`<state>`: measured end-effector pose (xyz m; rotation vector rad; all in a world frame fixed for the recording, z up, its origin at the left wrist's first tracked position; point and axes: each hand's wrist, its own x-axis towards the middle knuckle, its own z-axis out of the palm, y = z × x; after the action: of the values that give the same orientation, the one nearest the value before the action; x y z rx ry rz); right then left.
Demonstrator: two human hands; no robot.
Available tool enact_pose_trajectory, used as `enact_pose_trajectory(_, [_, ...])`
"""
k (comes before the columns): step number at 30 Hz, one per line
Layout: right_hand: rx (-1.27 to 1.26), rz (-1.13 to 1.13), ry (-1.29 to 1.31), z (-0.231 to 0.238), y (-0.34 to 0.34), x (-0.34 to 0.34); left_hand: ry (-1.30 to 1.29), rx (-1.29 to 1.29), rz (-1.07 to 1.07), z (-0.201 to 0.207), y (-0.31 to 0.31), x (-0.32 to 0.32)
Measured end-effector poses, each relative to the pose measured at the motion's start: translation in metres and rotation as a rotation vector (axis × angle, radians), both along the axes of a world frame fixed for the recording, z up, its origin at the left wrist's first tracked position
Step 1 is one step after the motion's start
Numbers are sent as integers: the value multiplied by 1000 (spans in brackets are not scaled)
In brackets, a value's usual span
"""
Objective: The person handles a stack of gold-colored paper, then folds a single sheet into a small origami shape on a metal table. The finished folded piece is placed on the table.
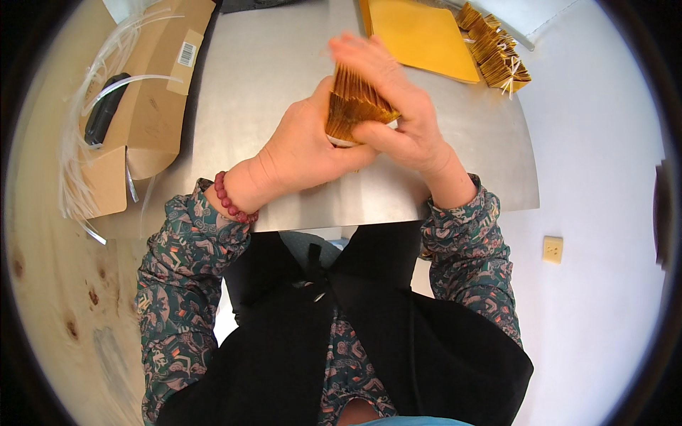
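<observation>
A thick bundle of pleated gold-brown paper (357, 103) stands between my hands above the metal table. My left hand (293, 148) is closed round its left side and lower end, thumb up along the edge. On the other side my right hand (408, 113) clasps the bundle, its thumb pressed on the lower front and its fingers reaching over the upper end. Those fingertips are smeared by motion. A pale strip shows at the bundle's bottom edge; the palms hide the rest of its sides.
At the left lies an open cardboard box (153, 106) with a black tool-like object (106, 110) and clear plastic strips (71, 156). Flat yellow sheets (426, 39) are stacked at the far right of the metal table (483, 135), beside tied pleated bundles (497, 53).
</observation>
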<state>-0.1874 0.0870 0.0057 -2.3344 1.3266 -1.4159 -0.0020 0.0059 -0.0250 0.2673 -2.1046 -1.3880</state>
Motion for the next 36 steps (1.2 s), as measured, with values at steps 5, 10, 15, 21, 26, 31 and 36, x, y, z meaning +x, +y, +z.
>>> enact_pose_trajectory(5, [108, -157, -517, 3, 3, -8, 195, 261, -42, 0, -9, 8])
enact_pose_trajectory(10, [563, -111, -908, -12, -1, 5, 350, 459, -116, -15, -24, 6])
enact_pose_trajectory(15, [844, 190, -1236, -30, 5, 3, 169, 453, -165, -27, -35, 1])
enact_pose_trajectory(21, [648, -279, -981, -14, 59, -75, -4, -223, 27, -36, -25, -16])
enact_pose_trajectory(26, [457, -722, -545, 3, 113, -213, -132, -28, 76, -37, -25, -19])
enact_pose_trajectory(31, [451, -792, -578, -8, 119, -287, -144, -33, 117, -48, -18, -20])
enact_pose_trajectory(36, [449, -764, -616, -1, 103, -311, -102, 95, 79, -56, -21, -20])
